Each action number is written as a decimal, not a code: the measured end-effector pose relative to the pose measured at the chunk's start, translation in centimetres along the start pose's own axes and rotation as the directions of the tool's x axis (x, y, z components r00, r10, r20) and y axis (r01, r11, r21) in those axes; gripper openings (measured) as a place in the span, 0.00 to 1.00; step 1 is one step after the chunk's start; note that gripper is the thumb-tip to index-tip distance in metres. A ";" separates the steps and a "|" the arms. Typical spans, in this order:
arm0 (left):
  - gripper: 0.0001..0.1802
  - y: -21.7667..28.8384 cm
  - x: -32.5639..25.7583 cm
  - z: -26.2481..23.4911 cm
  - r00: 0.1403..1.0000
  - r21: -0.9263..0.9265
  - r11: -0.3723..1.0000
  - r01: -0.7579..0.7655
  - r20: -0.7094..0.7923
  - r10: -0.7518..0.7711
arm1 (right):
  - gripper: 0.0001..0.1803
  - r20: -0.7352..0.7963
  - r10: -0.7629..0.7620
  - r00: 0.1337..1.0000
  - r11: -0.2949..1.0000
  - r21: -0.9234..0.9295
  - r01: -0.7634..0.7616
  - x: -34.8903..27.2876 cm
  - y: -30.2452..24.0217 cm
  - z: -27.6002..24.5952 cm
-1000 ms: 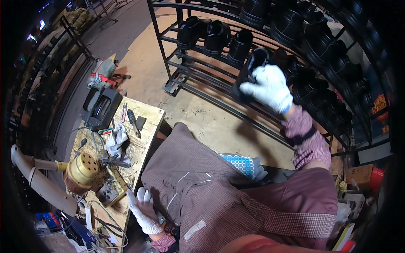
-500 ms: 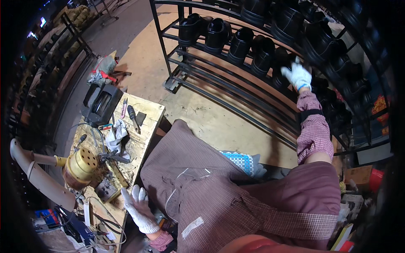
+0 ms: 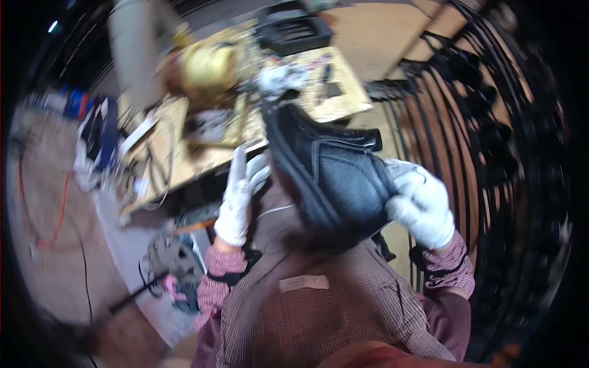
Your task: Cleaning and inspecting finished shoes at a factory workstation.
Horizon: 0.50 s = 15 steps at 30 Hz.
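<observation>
A black leather shoe (image 3: pixel 343 178) with visible seams is held up in front of my body, tilted on its side. My right hand (image 3: pixel 423 202), in a white knit glove, grips one end of it, with the fingers curled around the leather. To the left of the shoe is my left hand (image 3: pixel 239 196), gloved as well. Its fingers are stretched out and it holds nothing; the fingertips come close to the shoe's side, and whether they touch it I cannot tell.
A wooden workbench (image 3: pixel 350 95) stands ahead, blurred, bearing a yellow cylindrical fixture (image 3: pixel 211 70), a black machine (image 3: pixel 294 27), a white cloth (image 3: pixel 282 80) and a shallow tray (image 3: pixel 211 126). A metal rack (image 3: pixel 454 153) with black shoes (image 3: pixel 491 144) lines the right. Cords cross the floor at left.
My right hand has come back from the rack to my front, now with a black shoe in it. My left hand has risen beside the shoe. The view has swung left.
</observation>
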<state>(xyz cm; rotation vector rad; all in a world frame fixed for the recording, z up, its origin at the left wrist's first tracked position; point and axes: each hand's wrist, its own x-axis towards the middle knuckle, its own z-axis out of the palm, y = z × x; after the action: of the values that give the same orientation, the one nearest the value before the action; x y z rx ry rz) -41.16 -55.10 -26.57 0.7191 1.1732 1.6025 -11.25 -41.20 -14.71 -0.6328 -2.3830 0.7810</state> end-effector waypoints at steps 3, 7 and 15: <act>0.62 -1.1 -1.6 -1.4 0.995 -0.361 0.933 0.005 -0.093 -0.041 | 0.16 0.077 -0.433 0.898 0.901 0.021 0.433 5.0 -2.6 4.9; 0.55 1.6 -0.6 -1.3 0.935 -0.472 0.856 -0.213 -0.354 0.037 | 0.31 0.305 -0.506 0.807 0.848 0.002 0.531 6.8 -3.3 10.2; 0.44 4.4 3.2 -8.3 0.808 -0.314 0.873 -0.373 -0.573 0.139 | 0.27 0.083 -0.203 0.976 0.949 -0.229 0.217 4.5 -1.0 10.3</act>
<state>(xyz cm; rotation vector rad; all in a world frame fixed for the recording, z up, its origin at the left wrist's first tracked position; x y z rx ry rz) -51.03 -55.23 -25.67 0.1458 1.0786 2.3014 -21.24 -43.24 -19.48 -0.4417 -2.5677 0.4327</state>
